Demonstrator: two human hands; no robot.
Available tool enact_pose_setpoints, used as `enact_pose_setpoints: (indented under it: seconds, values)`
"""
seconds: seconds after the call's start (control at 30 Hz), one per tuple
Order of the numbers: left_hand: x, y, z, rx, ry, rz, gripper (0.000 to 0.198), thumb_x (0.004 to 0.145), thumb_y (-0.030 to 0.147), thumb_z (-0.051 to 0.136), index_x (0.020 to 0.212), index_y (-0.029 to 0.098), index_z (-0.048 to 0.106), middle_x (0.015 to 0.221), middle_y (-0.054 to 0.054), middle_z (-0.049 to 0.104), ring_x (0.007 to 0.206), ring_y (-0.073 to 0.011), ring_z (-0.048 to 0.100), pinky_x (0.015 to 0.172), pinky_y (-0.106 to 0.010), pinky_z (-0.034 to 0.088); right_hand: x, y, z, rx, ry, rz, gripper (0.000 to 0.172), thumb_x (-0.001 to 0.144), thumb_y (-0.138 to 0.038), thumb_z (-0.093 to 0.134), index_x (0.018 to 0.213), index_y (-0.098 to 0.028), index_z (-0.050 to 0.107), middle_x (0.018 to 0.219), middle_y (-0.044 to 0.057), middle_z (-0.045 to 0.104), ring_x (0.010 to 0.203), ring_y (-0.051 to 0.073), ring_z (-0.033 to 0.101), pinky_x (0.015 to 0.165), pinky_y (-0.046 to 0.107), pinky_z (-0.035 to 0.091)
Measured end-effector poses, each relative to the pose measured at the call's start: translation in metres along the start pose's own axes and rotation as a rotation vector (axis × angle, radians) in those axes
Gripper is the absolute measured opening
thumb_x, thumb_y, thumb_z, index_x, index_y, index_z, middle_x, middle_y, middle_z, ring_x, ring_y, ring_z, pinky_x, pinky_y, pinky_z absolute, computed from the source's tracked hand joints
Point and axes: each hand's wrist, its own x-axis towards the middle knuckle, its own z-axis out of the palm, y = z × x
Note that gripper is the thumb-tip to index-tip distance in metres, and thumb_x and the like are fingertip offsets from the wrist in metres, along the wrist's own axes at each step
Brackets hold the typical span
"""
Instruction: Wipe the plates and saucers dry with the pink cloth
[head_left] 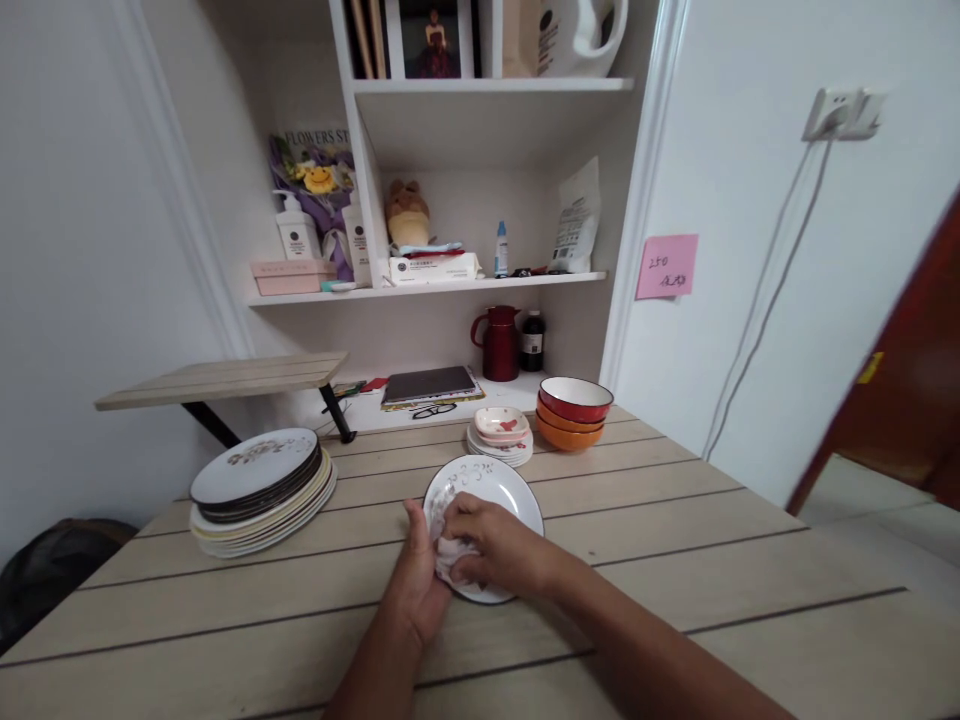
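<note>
A white plate point(512, 492) with a dark rim and a brown floral pattern is tilted up over the table's front middle. My left hand point(421, 585) grips its left edge, thumb up beside the rim and fingers partly hidden behind it. In my right hand point(491, 545) is a crumpled white cloth or tissue point(451, 560), bunched under the fingers and pressed on the plate's face near the left rim. I cannot tell whether it is cloth or paper.
Left of my hands stands a stack of plates point(259, 490). Beyond the held plate are small dishes on saucers point(501, 440) and stacked bowls point(574, 410). A raised wooden stand point(225, 378), laptop point(429, 384), glasses point(433, 410) and red jug point(500, 345) are farther back.
</note>
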Motion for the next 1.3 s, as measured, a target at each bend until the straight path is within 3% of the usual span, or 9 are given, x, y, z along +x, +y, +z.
enact_pose_setpoints:
  seconds: [0.13, 0.23, 0.43, 0.57, 0.67, 0.83, 1.0, 1.2, 1.3]
  values:
    - [0.007, 0.001, -0.007, -0.016, 0.000, 0.005, 0.073, 0.086, 0.066, 0.033, 0.132, 0.013, 0.054, 0.120, -0.017, 0.067, 0.118, -0.0298, 0.059, 0.103, -0.045, 0.043, -0.014, 0.007, -0.021, 0.005, -0.247, 0.061, 0.033, 0.063, -0.015, 0.079, 0.093, -0.026, 0.072, 0.105, -0.001, 0.058, 0.089, 0.014, 0.059, 0.073, 0.021, 0.042]
    - [0.012, 0.001, -0.008, -0.053, -0.022, 0.030, 0.074, 0.087, 0.065, 0.030, 0.136, 0.014, 0.050, 0.125, -0.017, 0.064, 0.121, -0.0289, 0.056, 0.106, -0.045, 0.040, -0.021, 0.012, -0.038, -0.109, -0.278, 0.195, 0.033, 0.061, -0.015, 0.078, 0.090, -0.029, 0.073, 0.101, -0.003, 0.059, 0.084, 0.013, 0.058, 0.067, 0.021, 0.038]
    - [0.013, -0.001, -0.005, 0.009, 0.055, 0.027, 0.068, 0.088, 0.060, 0.037, 0.137, 0.015, 0.048, 0.126, -0.017, 0.063, 0.118, -0.0282, 0.059, 0.106, -0.045, 0.041, -0.016, 0.024, -0.044, -0.422, 0.136, 0.484, 0.020, 0.077, -0.019, 0.063, 0.094, -0.028, 0.070, 0.104, 0.001, 0.056, 0.084, 0.015, 0.056, 0.062, 0.023, 0.034]
    - [0.008, -0.003, 0.005, 0.047, 0.081, 0.049, 0.061, 0.089, 0.053, 0.046, 0.136, 0.013, 0.049, 0.123, -0.018, 0.065, 0.113, -0.0278, 0.062, 0.104, -0.043, 0.044, 0.006, 0.026, -0.027, -0.503, 0.403, 0.441, 0.019, 0.085, -0.020, 0.055, 0.099, -0.025, 0.067, 0.106, 0.005, 0.056, 0.096, 0.019, 0.053, 0.070, 0.025, 0.038]
    - [0.005, -0.004, 0.009, 0.046, 0.080, 0.088, 0.058, 0.088, 0.050, 0.050, 0.135, 0.016, 0.050, 0.122, -0.016, 0.066, 0.111, -0.0265, 0.064, 0.102, -0.041, 0.045, 0.020, 0.017, -0.011, -0.398, 0.477, 0.322, 0.022, 0.083, -0.017, 0.056, 0.102, -0.023, 0.065, 0.108, 0.007, 0.055, 0.100, 0.020, 0.052, 0.078, 0.028, 0.042]
    - [0.005, -0.003, 0.001, -0.005, 0.074, 0.092, 0.062, 0.086, 0.058, 0.048, 0.132, 0.017, 0.052, 0.117, -0.016, 0.068, 0.109, -0.0254, 0.065, 0.098, -0.039, 0.047, 0.022, 0.001, 0.009, -0.118, 0.320, 0.017, 0.027, 0.078, -0.011, 0.061, 0.101, -0.023, 0.066, 0.112, 0.006, 0.054, 0.104, 0.019, 0.053, 0.089, 0.030, 0.044]
    - [0.003, -0.001, 0.000, -0.013, 0.020, 0.056, 0.063, 0.085, 0.062, 0.045, 0.127, 0.017, 0.057, 0.113, -0.015, 0.070, 0.106, -0.0275, 0.066, 0.094, -0.041, 0.050, 0.007, 0.000, -0.002, -0.012, 0.079, -0.086, 0.031, 0.071, -0.007, 0.067, 0.097, -0.023, 0.071, 0.114, 0.005, 0.057, 0.109, 0.019, 0.053, 0.097, 0.031, 0.041]
    - [0.003, -0.001, 0.003, 0.030, 0.067, 0.071, 0.059, 0.088, 0.056, 0.045, 0.124, 0.011, 0.060, 0.115, -0.018, 0.069, 0.110, -0.0290, 0.064, 0.096, -0.043, 0.049, -0.019, 0.019, -0.031, -0.003, -0.177, 0.015, 0.039, 0.061, -0.003, 0.069, 0.089, -0.029, 0.076, 0.103, -0.001, 0.061, 0.091, 0.015, 0.059, 0.078, 0.023, 0.047]
    - [0.004, 0.000, 0.002, 0.058, 0.153, 0.131, 0.055, 0.089, 0.052, 0.046, 0.124, 0.010, 0.059, 0.118, -0.019, 0.068, 0.112, -0.0282, 0.063, 0.098, -0.042, 0.048, -0.028, 0.034, -0.038, -0.104, -0.072, 0.230, 0.039, 0.056, -0.002, 0.070, 0.083, -0.030, 0.077, 0.096, -0.002, 0.061, 0.077, 0.013, 0.058, 0.066, 0.021, 0.044]
